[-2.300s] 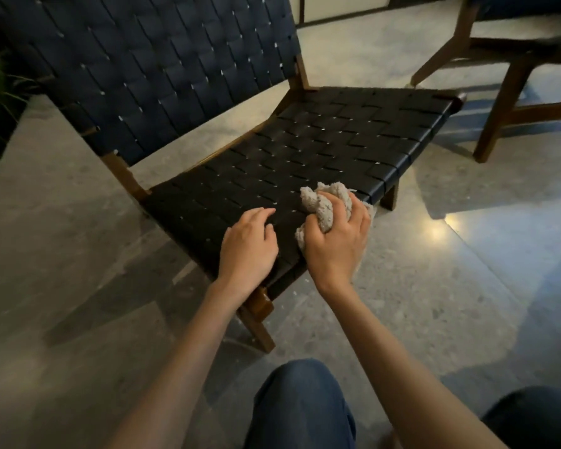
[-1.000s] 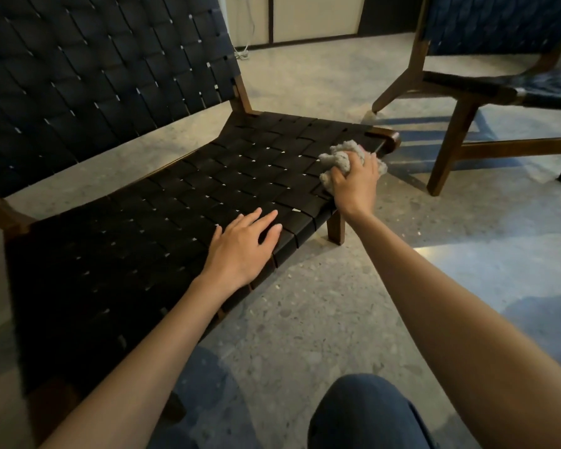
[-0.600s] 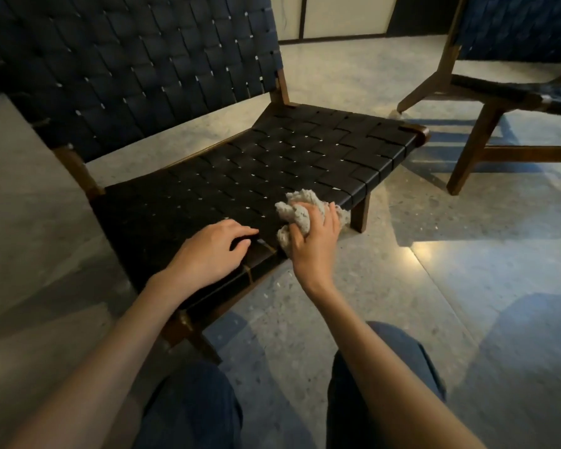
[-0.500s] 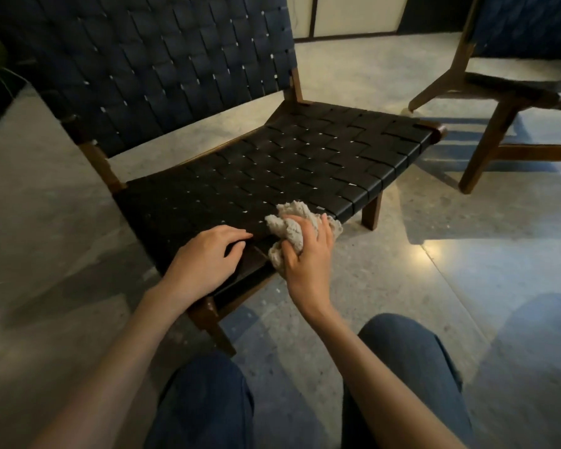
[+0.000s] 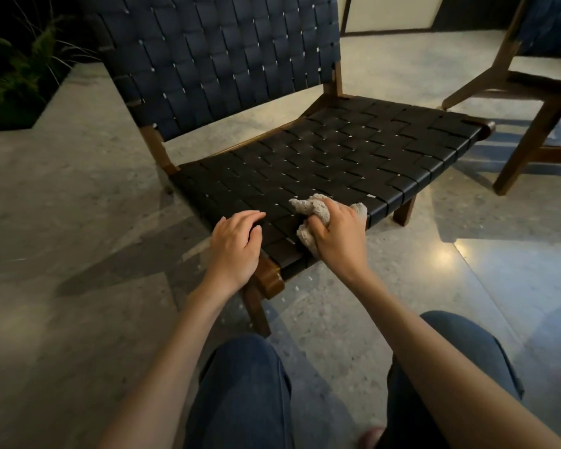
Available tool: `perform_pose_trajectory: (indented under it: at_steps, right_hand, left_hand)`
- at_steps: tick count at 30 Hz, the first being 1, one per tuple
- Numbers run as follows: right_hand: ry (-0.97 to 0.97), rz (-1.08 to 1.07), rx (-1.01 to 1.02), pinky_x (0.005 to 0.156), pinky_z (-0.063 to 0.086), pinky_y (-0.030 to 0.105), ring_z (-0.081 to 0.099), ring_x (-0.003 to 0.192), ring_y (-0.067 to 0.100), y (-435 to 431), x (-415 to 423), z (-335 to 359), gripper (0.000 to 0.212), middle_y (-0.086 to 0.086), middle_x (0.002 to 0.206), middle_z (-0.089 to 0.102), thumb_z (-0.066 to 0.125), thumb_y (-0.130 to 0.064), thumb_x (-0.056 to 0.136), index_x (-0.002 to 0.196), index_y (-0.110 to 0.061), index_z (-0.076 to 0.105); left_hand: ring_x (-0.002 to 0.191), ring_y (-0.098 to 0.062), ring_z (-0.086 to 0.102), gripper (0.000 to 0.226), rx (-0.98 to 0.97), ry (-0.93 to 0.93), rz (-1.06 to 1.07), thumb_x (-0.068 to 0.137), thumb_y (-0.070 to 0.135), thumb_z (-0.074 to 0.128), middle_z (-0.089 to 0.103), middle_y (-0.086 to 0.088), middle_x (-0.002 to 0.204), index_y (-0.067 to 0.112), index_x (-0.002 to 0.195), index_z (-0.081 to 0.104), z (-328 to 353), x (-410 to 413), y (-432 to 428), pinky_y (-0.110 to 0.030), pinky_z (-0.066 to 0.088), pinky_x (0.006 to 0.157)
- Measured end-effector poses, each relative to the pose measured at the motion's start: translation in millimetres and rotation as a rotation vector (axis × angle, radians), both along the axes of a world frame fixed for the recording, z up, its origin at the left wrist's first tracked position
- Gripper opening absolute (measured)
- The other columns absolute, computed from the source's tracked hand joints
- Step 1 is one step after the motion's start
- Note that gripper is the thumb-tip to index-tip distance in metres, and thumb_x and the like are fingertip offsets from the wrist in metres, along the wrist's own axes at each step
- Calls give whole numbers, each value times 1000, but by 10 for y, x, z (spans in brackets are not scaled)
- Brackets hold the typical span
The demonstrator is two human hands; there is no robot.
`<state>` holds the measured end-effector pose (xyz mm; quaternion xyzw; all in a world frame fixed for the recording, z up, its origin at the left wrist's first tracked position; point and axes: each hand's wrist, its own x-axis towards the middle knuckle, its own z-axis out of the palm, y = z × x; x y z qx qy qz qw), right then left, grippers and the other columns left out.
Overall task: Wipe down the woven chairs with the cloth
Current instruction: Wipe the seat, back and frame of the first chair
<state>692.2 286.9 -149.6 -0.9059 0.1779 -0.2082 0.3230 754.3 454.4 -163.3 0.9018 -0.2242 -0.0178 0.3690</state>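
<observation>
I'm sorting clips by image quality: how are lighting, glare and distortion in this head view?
Head view: dim overall; a bright glare spot on the polished floor, right of the right hand; the pale cloth stands out against the dark woven seat; the plant corner is nearly black; wide-angle bending tilts the second chair at the frame edge.

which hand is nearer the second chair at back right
Right. The right hand, gripping the cloth, is on the side toward the second chair; the left hand rests farther off, on the seat corner.
</observation>
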Motion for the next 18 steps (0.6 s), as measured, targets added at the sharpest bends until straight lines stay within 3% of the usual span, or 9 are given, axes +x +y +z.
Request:
perform_pose_trajectory:
  at_steps: [4,8,10,13,18]
  right_hand:
    - [-29,64,82,104,33,44,48,114,11,184,-162,22,30,-3,119,61,51,-21,91,120,-22,60]
    - [-74,310,124,111,27,37,38,126,7,580,-459,-46,34,-8,128,52,44,-31,88,120,-27,55]
    - [-21,406,-21,110,21,33,30,130,10,611,-528,-72,39,-5,133,46,43,-38,86,125,-32,49]
    - [87,535,-318,105,25,39,28,125,13,389,-445,8,44,2,132,43,40,-48,88,131,-36,37]
    - [6,640,-571,91,39,44,41,114,26,111,-220,41,46,15,126,51,38,-52,90,129,-29,34]
  left_hand:
    - [132,-8,35,35,-78,33,-5,102,24,33,48,6,137,21,131,53,6,-47,44,-29,0,114]
    - [138,-8,27,35,-150,28,-87,103,25,31,45,5,140,20,130,53,-65,-52,216,-28,-6,114]
    - [140,-8,24,34,-194,18,-112,103,24,31,46,5,139,21,128,54,-109,-59,285,-31,-5,116]
    - [138,-7,26,44,-267,-25,-92,99,31,24,49,5,136,19,125,56,-151,-106,301,-31,-1,118]
    - [133,-6,32,31,-385,-114,-20,100,31,29,52,7,129,26,116,54,-256,-202,253,-39,11,119]
